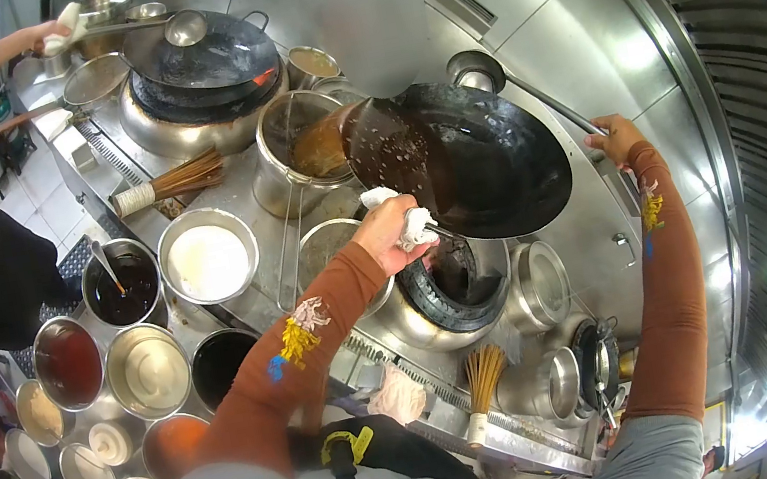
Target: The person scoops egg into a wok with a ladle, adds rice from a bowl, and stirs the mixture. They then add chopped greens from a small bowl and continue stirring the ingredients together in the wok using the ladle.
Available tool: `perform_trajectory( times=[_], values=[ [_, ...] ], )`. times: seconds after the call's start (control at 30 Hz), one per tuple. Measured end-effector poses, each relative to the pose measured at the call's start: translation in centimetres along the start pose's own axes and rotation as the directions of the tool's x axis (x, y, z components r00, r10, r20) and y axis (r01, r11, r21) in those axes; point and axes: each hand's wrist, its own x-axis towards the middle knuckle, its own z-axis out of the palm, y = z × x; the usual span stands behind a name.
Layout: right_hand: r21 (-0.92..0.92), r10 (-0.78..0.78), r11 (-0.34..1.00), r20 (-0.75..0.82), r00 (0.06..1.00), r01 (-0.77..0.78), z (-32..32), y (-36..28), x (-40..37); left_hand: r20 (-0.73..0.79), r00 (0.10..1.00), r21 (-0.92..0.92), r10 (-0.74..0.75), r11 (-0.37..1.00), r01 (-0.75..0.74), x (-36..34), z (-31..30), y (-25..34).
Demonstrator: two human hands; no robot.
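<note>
My left hand (390, 235) is closed around the handle of a large black wok (502, 159), with a white cloth (418, 227) wrapped between. The wok is raised and tilted leftward above the burner (461, 308). At its left lip, amber-brown liquid (322, 145) with small bits runs toward a deep metal pot (269, 172). My right hand (614, 140) grips the long handle of a ladle (476, 74), whose bowl is up by the wok's far rim. A wire strainer (319, 245) lies beneath my left forearm, partly hidden.
At upper left, another person's hand (43, 35) holds a white cloth beside a second wok (202, 62) on its burner. Several bowls of sauces and ingredients, including a white one (207, 256), crowd the lower left. Bamboo brushes (176, 180) and metal pots (537, 280) stand around the stove.
</note>
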Motion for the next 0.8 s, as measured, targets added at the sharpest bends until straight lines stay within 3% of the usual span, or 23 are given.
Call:
perform_trajectory(
  times=[0.47,0.8],
  values=[
    [-0.091,-0.007,0.996,-0.007,1.000,0.006,-1.6,-2.4,0.1,-0.006,1.000,-0.062,-0.017,0.998,0.017,0.3,-0.4,0.8],
    [-0.120,-0.025,0.993,-0.058,0.998,0.018,-2.6,-5.8,0.2,0.114,0.993,-0.206,-0.028,0.977,0.051,2.5,-1.9,0.6]
  ],
)
